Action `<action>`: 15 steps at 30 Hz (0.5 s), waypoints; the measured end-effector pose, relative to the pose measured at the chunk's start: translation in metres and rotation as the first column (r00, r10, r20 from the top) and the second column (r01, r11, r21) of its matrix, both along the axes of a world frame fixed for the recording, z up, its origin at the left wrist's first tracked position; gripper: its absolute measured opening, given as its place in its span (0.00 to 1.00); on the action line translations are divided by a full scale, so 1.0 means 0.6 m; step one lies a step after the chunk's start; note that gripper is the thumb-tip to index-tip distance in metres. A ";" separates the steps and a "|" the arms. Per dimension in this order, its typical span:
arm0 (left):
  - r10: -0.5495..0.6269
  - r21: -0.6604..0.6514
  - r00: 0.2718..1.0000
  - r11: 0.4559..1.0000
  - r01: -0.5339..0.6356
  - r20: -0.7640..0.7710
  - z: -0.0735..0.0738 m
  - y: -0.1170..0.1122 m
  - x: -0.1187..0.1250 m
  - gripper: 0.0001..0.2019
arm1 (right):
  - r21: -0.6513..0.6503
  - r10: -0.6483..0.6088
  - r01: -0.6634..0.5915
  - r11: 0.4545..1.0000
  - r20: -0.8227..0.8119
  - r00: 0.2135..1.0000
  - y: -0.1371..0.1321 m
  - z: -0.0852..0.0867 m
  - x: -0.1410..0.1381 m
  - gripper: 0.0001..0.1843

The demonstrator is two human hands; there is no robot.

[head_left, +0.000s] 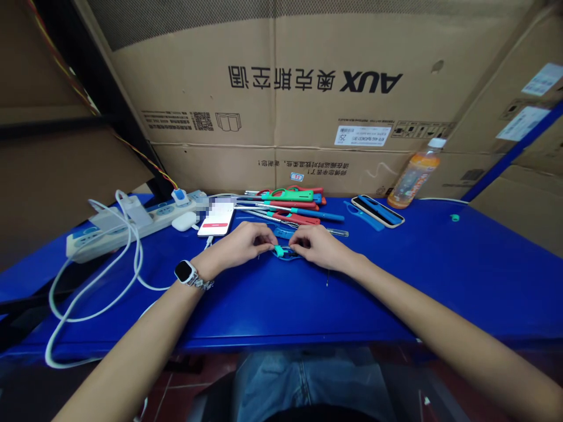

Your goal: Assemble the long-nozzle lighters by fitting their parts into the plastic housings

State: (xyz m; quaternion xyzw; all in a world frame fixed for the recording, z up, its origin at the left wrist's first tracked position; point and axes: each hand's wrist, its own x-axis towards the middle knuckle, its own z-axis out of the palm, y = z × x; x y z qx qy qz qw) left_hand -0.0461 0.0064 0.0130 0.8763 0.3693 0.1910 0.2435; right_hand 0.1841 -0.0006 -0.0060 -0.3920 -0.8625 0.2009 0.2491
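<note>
My left hand (252, 242), with a watch (185, 272) on its wrist, is closed in a pinch at a small green plastic piece (278, 251) low over the table. My right hand (317, 246) is pinched beside it, at a small dark part (290, 254); its fingertips hide what they grip. A bluish, loop-like outline lies under both hands, partly covered. Just behind them are a blue plastic piece (284, 233) and a thin metal-and-clear rod (338, 232). Beyond these lies a pile of long-nosed lighters with green (292, 194), red (303, 220) and blue handles.
A lit phone (217, 217), white earbud case (185, 220) and power strip (132, 231) with looping white cables stand left. To the right are a cased phone (378, 211) with blue pieces, an orange drink bottle (416, 176) and a tiny green piece (454, 218). Cardboard (303, 117) walls the back.
</note>
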 end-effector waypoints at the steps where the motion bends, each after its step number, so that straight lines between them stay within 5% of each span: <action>1: -0.002 0.009 1.000 1.000 0.002 0.006 0.000 0.000 0.000 0.07 | 0.027 0.007 -0.007 1.000 0.004 1.000 -0.004 0.002 0.002 0.08; 6: -0.045 0.120 0.999 0.992 0.043 0.015 -0.001 -0.001 0.002 0.07 | 0.131 0.032 -0.040 0.991 0.062 0.998 -0.027 0.023 0.012 0.07; 15: -0.024 0.184 0.999 0.982 0.029 -0.031 -0.012 -0.003 0.017 0.06 | -0.028 0.110 -0.108 0.994 0.059 0.992 -0.024 0.016 0.032 0.05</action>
